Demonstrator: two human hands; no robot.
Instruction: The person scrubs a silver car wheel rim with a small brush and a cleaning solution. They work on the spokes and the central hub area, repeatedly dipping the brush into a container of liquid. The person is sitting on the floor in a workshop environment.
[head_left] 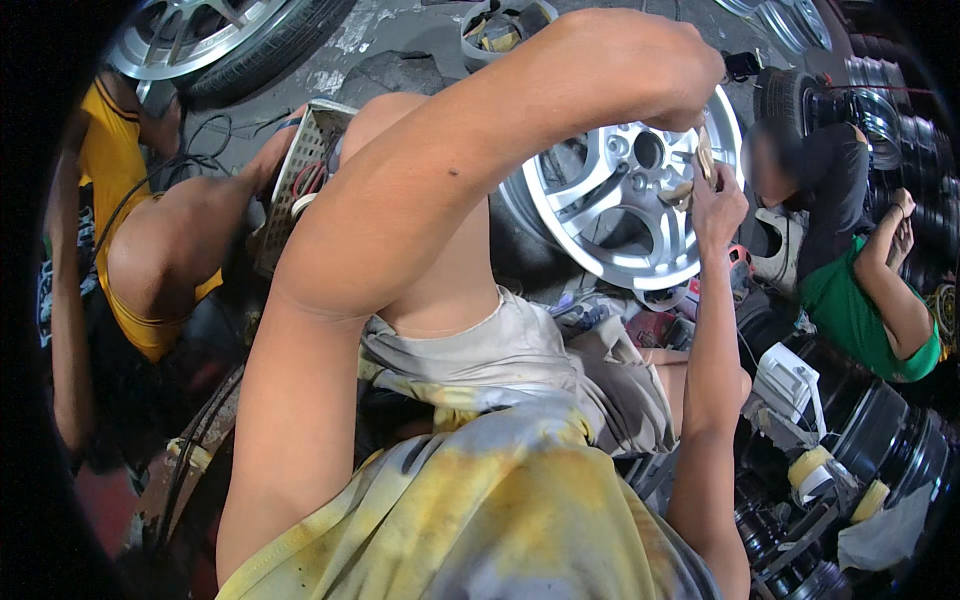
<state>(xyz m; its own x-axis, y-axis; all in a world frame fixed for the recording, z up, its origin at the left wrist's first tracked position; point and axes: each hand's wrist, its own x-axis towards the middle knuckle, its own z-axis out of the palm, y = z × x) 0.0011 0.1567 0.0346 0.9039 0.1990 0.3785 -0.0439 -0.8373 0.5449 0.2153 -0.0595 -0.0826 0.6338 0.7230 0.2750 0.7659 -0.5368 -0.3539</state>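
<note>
A silver multi-spoke alloy wheel rim [612, 262] is propped in front of my legs. My left arm crosses the view, and my left hand [685, 85] is closed at the rim's upper right; its fingertips are mostly hidden. My right hand [718, 208] pinches a tan strip [704, 157], like masking tape or folded paper, at the rim's right edge. The strip's upper end reaches up close to my left hand. Another tan piece [677, 194] lies against the spokes beside my right fingers.
A cream perforated basket [310, 150] with cords stands left of my leg. A bucket of scraps [505, 28] and a tyred wheel [215, 45] are at the back. One person in yellow [130, 310] sits left, another in green [865, 310] right. Black rims [880, 440] lie at right.
</note>
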